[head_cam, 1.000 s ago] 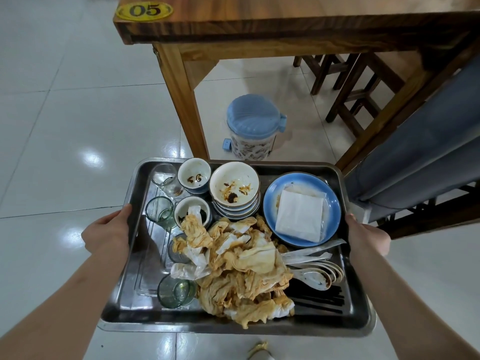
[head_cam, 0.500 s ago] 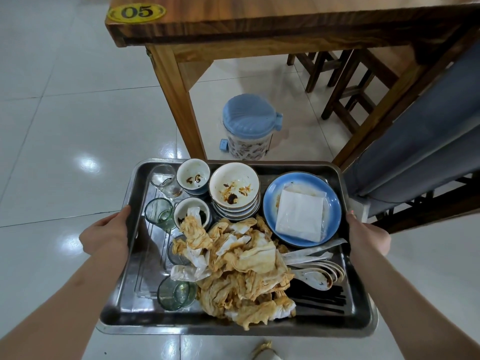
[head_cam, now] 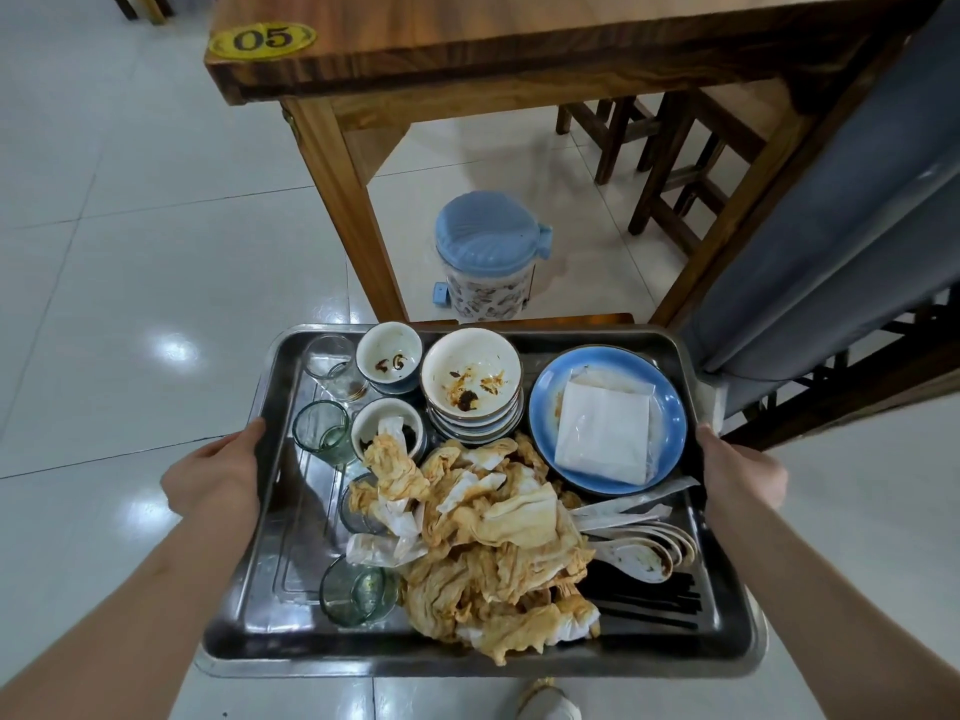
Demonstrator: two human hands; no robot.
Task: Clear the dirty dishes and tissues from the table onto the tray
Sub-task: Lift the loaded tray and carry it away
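- Head view: the metal tray (head_cam: 249, 636) is carried level in front of the body, clear of the wooden table (head_cam: 519, 39), which stands ahead with a "05" sticker (head_cam: 262, 39) on its corner.
- The left hand (head_cam: 213, 480) clasps the tray's left rim, thumb lying along the top edge; the other fingers go under the tray, so I cannot tell how they are set.
- The right hand (head_cam: 740, 472) clasps the right rim the same way, its fingers also hidden below. One hand on each side likely keeps the load balanced.
- The task's things are all on the tray: stained tissues (head_cam: 483, 543) heaped in the middle, stacked bowls (head_cam: 470, 387) and two small cups (head_cam: 389, 353) at the far edge, a blue plate (head_cam: 670, 407) holding a sealed wipe packet (head_cam: 602, 433) far right.
- Glasses (head_cam: 319, 431) stand along the left side; spoons (head_cam: 641, 550) and black chopsticks (head_cam: 649, 602) lie near right.
- The visible tabletop is bare, so clearing seems done.
- A blue-lidded bin (head_cam: 488, 262) sits on the floor under the table.
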